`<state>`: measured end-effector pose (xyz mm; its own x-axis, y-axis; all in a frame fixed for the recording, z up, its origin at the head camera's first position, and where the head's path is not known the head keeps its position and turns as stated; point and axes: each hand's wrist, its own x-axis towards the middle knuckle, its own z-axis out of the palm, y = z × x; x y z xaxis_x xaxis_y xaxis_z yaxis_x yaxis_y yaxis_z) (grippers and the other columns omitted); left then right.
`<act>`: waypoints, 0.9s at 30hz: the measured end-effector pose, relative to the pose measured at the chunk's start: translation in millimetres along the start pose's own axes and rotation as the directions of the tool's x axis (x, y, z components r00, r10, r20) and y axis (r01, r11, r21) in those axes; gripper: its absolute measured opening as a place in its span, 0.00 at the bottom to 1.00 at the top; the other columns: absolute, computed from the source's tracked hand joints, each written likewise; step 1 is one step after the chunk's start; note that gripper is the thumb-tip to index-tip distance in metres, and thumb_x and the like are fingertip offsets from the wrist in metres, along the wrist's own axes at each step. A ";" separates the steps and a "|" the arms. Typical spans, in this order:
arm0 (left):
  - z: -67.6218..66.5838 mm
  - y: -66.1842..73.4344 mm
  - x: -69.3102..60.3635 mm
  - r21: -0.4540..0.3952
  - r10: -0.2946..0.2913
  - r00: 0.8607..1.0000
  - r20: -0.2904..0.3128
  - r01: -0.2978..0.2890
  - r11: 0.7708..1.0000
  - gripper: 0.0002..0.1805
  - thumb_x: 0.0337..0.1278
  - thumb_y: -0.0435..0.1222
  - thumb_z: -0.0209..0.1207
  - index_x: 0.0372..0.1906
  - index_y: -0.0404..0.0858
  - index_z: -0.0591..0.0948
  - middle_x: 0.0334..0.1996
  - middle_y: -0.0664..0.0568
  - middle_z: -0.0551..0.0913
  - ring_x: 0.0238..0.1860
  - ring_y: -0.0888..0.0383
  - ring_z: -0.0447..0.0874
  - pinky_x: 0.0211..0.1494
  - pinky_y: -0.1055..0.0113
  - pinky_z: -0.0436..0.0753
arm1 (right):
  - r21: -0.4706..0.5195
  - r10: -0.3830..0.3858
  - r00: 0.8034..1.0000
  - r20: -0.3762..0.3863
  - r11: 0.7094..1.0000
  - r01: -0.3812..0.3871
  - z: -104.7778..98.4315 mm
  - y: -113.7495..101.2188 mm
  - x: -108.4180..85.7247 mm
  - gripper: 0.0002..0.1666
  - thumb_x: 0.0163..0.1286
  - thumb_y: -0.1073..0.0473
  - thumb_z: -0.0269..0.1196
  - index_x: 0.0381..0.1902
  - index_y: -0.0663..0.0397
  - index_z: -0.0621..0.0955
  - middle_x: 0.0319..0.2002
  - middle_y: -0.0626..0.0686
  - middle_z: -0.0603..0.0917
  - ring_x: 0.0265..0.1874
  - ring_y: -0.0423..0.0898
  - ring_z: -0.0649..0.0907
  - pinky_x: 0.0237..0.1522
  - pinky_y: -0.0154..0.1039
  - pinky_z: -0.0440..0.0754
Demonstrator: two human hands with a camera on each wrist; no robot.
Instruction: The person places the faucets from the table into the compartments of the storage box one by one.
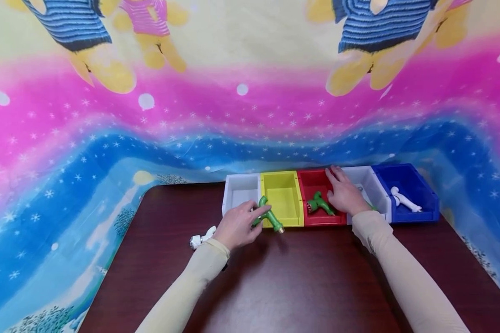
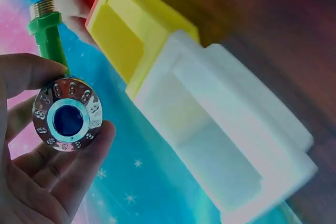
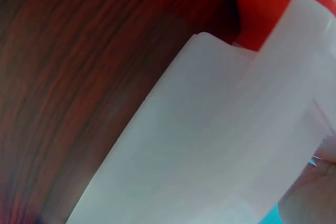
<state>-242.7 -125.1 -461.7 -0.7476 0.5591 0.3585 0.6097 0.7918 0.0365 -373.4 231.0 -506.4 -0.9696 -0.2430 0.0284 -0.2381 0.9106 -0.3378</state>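
My left hand (image 1: 238,225) pinches a green tap (image 1: 271,218) between thumb and fingers, just in front of the yellow bin (image 1: 281,189). In the left wrist view, the tap's numbered chrome ring (image 2: 68,115) faces the camera and its threaded brass end (image 2: 42,8) points up. My right hand (image 1: 346,193) rests over the wall between the red bin (image 1: 310,178) and the white bin (image 1: 381,196) to its right, fingers stretched toward the back rim. Another green tap (image 1: 320,204) lies in the red bin, close to the right thumb.
A white tap (image 1: 202,237) lies on the brown table (image 1: 308,286), partly behind the left wrist. Another white tap (image 1: 405,200) lies in the blue bin (image 1: 427,194). A further white bin (image 1: 241,185) ends the row at left. A patterned cloth (image 1: 241,120) hangs behind the bins.
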 end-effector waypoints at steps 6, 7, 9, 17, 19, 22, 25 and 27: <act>7.4 7.0 30.0 -0.023 0.014 1.000 -0.015 -0.014 1.000 0.27 0.63 0.42 0.67 0.67 0.53 0.81 0.40 0.52 0.81 0.34 0.60 0.78 0.37 0.66 0.83 | -0.014 -0.007 1.000 -0.022 1.000 0.007 0.9 3.4 0.5 0.47 0.75 0.57 0.56 0.85 0.56 0.49 0.84 0.62 0.45 0.83 0.62 0.44 0.76 0.69 0.55; 8.5 7.7 33.7 -0.022 0.012 1.000 -0.014 -0.012 1.000 0.26 0.64 0.42 0.67 0.68 0.53 0.81 0.40 0.52 0.81 0.34 0.60 0.78 0.36 0.66 0.83 | -0.014 -0.010 1.000 -0.023 1.000 0.010 1.1 3.4 0.7 0.47 0.75 0.57 0.56 0.85 0.56 0.49 0.84 0.62 0.45 0.83 0.62 0.44 0.76 0.69 0.54; 10.9 8.0 39.5 -0.009 0.007 1.000 -0.018 -0.007 1.000 0.26 0.64 0.43 0.66 0.68 0.54 0.81 0.39 0.53 0.80 0.33 0.60 0.77 0.35 0.66 0.82 | -0.010 -0.015 1.000 -0.024 1.000 0.015 1.2 2.1 0.4 0.46 0.75 0.58 0.56 0.85 0.56 0.49 0.84 0.62 0.45 0.83 0.63 0.44 0.76 0.69 0.54; 24.8 4.3 55.8 0.025 -0.033 0.998 -0.052 0.034 0.999 0.26 0.64 0.42 0.66 0.67 0.52 0.82 0.37 0.51 0.79 0.30 0.60 0.74 0.31 0.67 0.81 | -0.009 -0.018 1.000 -0.018 1.000 0.018 -1.6 -2.0 -1.8 0.46 0.76 0.58 0.55 0.84 0.57 0.49 0.84 0.63 0.45 0.83 0.63 0.44 0.77 0.67 0.53; 28.3 4.1 59.6 0.022 -0.047 0.997 -0.054 0.048 0.999 0.26 0.64 0.42 0.66 0.68 0.52 0.82 0.37 0.52 0.79 0.30 0.60 0.75 0.32 0.67 0.82 | -0.010 -0.019 1.000 -0.017 1.000 0.019 -2.3 -2.1 -2.0 0.46 0.76 0.58 0.55 0.84 0.57 0.49 0.84 0.63 0.45 0.83 0.63 0.44 0.77 0.67 0.53; 33.4 4.5 65.3 0.026 -0.065 0.997 -0.050 0.066 0.997 0.27 0.64 0.42 0.67 0.68 0.53 0.81 0.38 0.52 0.80 0.32 0.60 0.76 0.34 0.67 0.83 | -0.010 -0.018 1.000 -0.012 1.000 0.018 -2.1 -1.1 -1.2 0.46 0.76 0.58 0.55 0.85 0.57 0.49 0.84 0.63 0.45 0.83 0.63 0.44 0.77 0.68 0.53; 38.7 5.2 71.0 0.035 -0.072 0.997 -0.041 0.074 0.997 0.27 0.64 0.41 0.66 0.68 0.53 0.81 0.39 0.52 0.80 0.32 0.60 0.77 0.35 0.66 0.83 | -0.010 -0.014 1.000 -0.013 1.000 0.014 -1.4 -0.3 -0.7 0.46 0.76 0.58 0.56 0.85 0.56 0.49 0.84 0.63 0.45 0.83 0.63 0.44 0.77 0.68 0.53; 42.1 5.6 74.4 0.041 -0.079 0.996 -0.032 0.080 0.996 0.27 0.64 0.40 0.65 0.69 0.53 0.81 0.40 0.52 0.81 0.34 0.59 0.78 0.36 0.66 0.83 | -0.013 -0.012 1.000 -0.019 1.000 0.012 -1.0 -0.2 -0.7 0.46 0.76 0.58 0.56 0.85 0.56 0.49 0.84 0.63 0.46 0.83 0.63 0.44 0.77 0.68 0.53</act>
<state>-306.0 -68.7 -474.0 -0.7843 0.4868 0.3847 0.5366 0.8434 0.0266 -372.7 231.4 -505.4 -0.9675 -0.2478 0.0507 -0.2506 0.9119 -0.3250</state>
